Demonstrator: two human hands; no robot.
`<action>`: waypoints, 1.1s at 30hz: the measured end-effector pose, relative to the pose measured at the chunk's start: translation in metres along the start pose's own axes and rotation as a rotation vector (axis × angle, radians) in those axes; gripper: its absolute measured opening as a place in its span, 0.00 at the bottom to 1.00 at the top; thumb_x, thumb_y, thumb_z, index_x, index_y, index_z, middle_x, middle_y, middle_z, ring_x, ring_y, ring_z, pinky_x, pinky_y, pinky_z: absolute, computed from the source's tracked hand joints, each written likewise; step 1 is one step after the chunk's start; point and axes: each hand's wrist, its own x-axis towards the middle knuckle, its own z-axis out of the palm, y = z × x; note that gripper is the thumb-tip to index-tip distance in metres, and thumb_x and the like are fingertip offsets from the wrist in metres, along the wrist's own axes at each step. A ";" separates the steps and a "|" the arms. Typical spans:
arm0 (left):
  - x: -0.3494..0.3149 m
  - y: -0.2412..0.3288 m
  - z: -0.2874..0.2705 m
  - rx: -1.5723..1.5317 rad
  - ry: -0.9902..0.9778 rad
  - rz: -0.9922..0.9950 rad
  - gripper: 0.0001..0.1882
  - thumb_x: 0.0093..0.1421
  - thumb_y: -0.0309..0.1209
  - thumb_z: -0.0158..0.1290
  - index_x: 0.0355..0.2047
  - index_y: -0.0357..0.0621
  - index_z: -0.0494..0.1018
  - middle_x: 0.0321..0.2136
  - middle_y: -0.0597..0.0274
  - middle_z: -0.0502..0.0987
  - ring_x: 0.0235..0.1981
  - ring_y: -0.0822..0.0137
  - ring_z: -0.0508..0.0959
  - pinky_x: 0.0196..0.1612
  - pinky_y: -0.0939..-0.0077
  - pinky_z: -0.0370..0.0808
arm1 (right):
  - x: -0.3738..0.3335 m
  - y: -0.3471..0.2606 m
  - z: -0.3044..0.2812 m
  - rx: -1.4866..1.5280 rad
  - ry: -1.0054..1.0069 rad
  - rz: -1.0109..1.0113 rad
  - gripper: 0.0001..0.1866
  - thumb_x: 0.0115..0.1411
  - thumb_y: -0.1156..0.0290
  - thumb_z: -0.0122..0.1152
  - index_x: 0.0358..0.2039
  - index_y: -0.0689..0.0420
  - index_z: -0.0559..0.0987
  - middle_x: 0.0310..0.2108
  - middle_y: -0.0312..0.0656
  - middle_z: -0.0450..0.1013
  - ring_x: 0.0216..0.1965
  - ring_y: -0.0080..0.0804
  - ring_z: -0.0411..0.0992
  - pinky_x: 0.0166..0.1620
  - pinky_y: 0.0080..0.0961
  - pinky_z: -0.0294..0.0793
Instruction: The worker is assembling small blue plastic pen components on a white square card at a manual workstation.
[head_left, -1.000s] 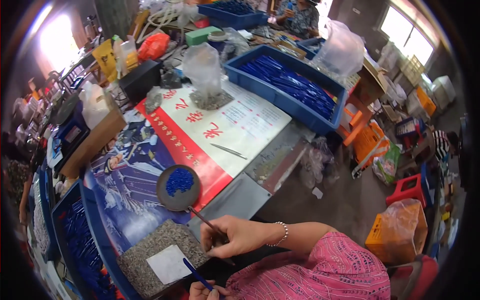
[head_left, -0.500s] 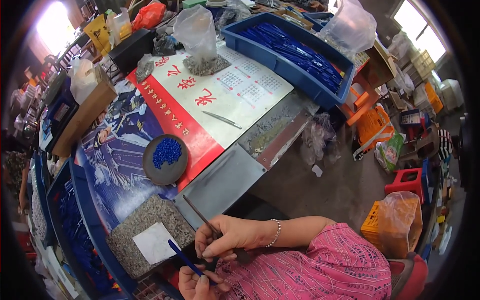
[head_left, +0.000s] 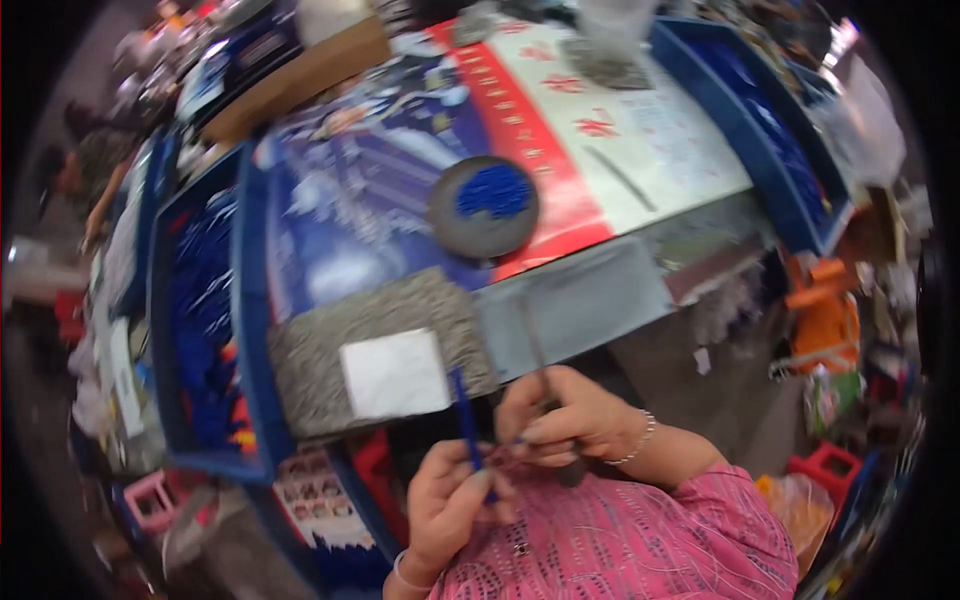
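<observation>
In front of my body, my left hand [head_left: 450, 500] pinches a slim blue rod, like a pen barrel [head_left: 463, 400], pointing up and away. Just to its right, my right hand [head_left: 575, 415] has its fingers closed around a thin dark rod-like tool [head_left: 531, 330]. Its thumb and fingertip are pressed together near the blue barrel; motion blur hides whether they pinch a small piece. Beyond my hands, a speckled stone slab [head_left: 310, 360] carries a square of white paper [head_left: 397, 375]. A round dark dish [head_left: 450, 235] holds a heap of small blue pieces [head_left: 495, 192].
A blue tray [head_left: 252, 330] of blue pen-like parts stands at left, another blue tray [head_left: 800, 218] at far right. Pointed tweezers [head_left: 620, 178] lie on the calendar sheet [head_left: 690, 155]. A grey metal plate [head_left: 580, 300] runs along the table's near edge. A cardboard box [head_left: 300, 80] sits far left.
The whole view has turned left, so the table and both hands appear farther right. My hands keep hold of the barrel and the tool.
</observation>
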 end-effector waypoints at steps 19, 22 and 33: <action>0.000 0.011 -0.013 -0.096 -0.037 -0.065 0.13 0.63 0.24 0.42 0.47 0.32 0.61 0.27 0.52 0.74 0.21 0.68 0.76 0.25 0.80 0.75 | 0.024 0.018 -0.003 0.382 -0.151 0.017 0.06 0.55 0.79 0.53 0.33 0.63 0.69 0.29 0.46 0.66 0.10 0.12 0.51 0.12 0.12 0.52; 0.000 0.010 -0.014 -0.080 -0.018 -0.056 0.13 0.62 0.25 0.43 0.46 0.31 0.62 0.26 0.49 0.74 0.20 0.66 0.76 0.23 0.79 0.76 | 0.025 0.019 -0.003 0.391 -0.143 0.023 0.05 0.55 0.79 0.53 0.33 0.62 0.69 0.29 0.45 0.66 0.10 0.12 0.50 0.12 0.12 0.52; 0.003 0.007 -0.017 -0.092 0.006 -0.045 0.12 0.63 0.24 0.42 0.45 0.31 0.62 0.31 0.44 0.76 0.24 0.64 0.79 0.27 0.76 0.78 | 0.027 0.018 -0.001 0.370 -0.113 0.043 0.07 0.56 0.80 0.52 0.35 0.60 0.67 0.30 0.44 0.66 0.10 0.12 0.50 0.12 0.12 0.51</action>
